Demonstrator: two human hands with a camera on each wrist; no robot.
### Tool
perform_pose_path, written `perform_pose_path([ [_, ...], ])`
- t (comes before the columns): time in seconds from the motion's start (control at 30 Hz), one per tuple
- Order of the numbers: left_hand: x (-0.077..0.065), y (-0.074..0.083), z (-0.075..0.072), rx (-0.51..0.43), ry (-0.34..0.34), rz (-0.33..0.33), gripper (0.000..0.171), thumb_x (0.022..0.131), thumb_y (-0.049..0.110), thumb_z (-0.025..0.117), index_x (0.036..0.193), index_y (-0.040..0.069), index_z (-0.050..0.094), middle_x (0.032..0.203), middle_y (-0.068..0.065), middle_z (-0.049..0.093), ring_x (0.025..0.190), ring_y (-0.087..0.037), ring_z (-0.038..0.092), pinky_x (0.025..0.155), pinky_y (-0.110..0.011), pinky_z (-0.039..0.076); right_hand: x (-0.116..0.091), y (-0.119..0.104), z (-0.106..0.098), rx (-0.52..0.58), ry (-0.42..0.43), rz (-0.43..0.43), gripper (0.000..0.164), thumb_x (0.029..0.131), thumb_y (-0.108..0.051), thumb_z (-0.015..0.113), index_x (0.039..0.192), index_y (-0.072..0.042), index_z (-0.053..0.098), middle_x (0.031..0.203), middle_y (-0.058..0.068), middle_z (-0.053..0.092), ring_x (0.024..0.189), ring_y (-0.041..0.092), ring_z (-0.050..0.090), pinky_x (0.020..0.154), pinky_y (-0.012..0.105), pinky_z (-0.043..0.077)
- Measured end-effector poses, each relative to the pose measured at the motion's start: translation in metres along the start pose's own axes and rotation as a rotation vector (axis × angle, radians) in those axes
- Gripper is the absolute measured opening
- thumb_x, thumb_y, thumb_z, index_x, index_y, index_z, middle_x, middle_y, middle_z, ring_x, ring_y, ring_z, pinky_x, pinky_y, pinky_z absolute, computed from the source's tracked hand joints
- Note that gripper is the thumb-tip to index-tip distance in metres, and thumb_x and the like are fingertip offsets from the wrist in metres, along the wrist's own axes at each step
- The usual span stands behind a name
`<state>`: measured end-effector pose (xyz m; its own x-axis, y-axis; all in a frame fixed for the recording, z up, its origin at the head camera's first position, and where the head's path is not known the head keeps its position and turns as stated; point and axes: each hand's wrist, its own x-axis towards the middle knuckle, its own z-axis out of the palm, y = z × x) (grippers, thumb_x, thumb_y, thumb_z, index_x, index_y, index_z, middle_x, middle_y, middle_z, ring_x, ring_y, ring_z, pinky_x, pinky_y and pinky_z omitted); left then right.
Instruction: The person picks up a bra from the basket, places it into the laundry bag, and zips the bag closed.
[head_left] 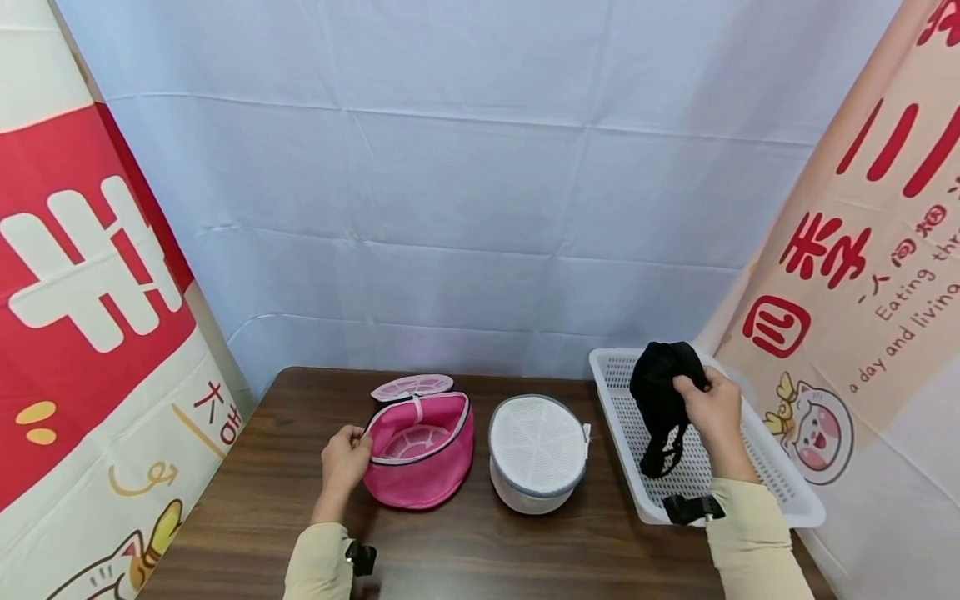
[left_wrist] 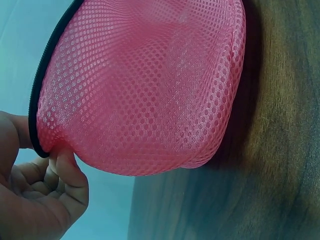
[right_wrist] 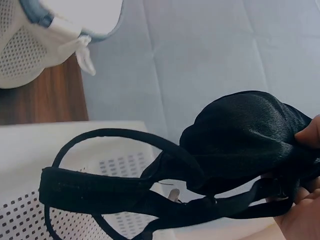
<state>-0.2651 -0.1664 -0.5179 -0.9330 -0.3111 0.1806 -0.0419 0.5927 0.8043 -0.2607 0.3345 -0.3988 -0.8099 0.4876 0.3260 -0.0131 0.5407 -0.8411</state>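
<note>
Your left hand point(head_left: 347, 460) pinches the edge of the round pink mesh bag point(head_left: 422, 485) just to its right, and that bag is already unzipped, its lid point(head_left: 412, 386) tipped back! Your right hand point(head_left: 714, 408) grips the black strappy, cupped fabric garment point(head_left: 658, 385), over the white perforated plastic basket point(head_left: 780, 492) beneath it. So opening looks done; the garment is up but not inside the bag. Between your hands, the round white mesh bag point(head_left: 537, 454) sits covered on the bench point(head_left: 450, 550).

I get a bright, even head view; my left wrist view is dimmer, the bag point(left_wrist: 145, 100) shadowing the table point(left_wrist: 287, 150).
</note>
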Motion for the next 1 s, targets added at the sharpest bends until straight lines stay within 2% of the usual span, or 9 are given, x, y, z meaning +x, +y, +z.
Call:
perform_pose_path([
  [0.17,0.000,0.000,0.000,-0.006,0.006,-0.011,0.013,0.084,0.009,0.056,0.092,0.000,0.062,0.068,-0.003,0.050,0.070,-0.024,0.049,0.062,-0.035,0.039,-0.003,-0.012,0.004,0.069,0.012,-0.005,0.014,0.082,-0.008,0.060,0.082,0.006,0.057,0.064,-0.002,0.049,0.062,0.014,0.042,0.051,0.021,0.036],
  [0.43,0.000,-0.001,0.001,0.000,0.014,-0.006,0.013,0.083,0.010,0.056,0.090,0.001,0.062,0.067,-0.003,0.049,0.070,-0.023,0.049,0.062,-0.035,0.038,-0.006,-0.030,0.013,0.166,0.079,-0.078,0.008,0.077,-0.003,0.062,0.075,0.003,0.057,0.056,-0.013,0.047,0.056,0.006,0.042,0.050,0.017,0.035],
  [0.7,0.001,-0.002,0.000,0.004,-0.004,-0.018,0.014,0.083,0.011,0.056,0.091,0.000,0.061,0.068,-0.004,0.050,0.071,-0.024,0.049,0.063,-0.034,0.038,-0.009,-0.044,0.022,0.297,0.048,-0.104,0.013,0.080,-0.001,0.061,0.084,0.011,0.059,0.062,-0.012,0.052,0.056,0.003,0.046,0.051,0.015,0.039],
  [1.0,0.001,0.000,-0.001,-0.004,-0.007,-0.017,0.014,0.082,0.011,0.056,0.090,0.001,0.061,0.070,-0.004,0.052,0.072,-0.025,0.050,0.064,-0.035,0.039,-0.015,-0.059,0.036,0.429,-0.012,-0.097,0.011,0.081,0.001,0.061,0.087,0.010,0.059,0.067,-0.008,0.056,0.057,0.003,0.051,0.052,0.016,0.042],
])
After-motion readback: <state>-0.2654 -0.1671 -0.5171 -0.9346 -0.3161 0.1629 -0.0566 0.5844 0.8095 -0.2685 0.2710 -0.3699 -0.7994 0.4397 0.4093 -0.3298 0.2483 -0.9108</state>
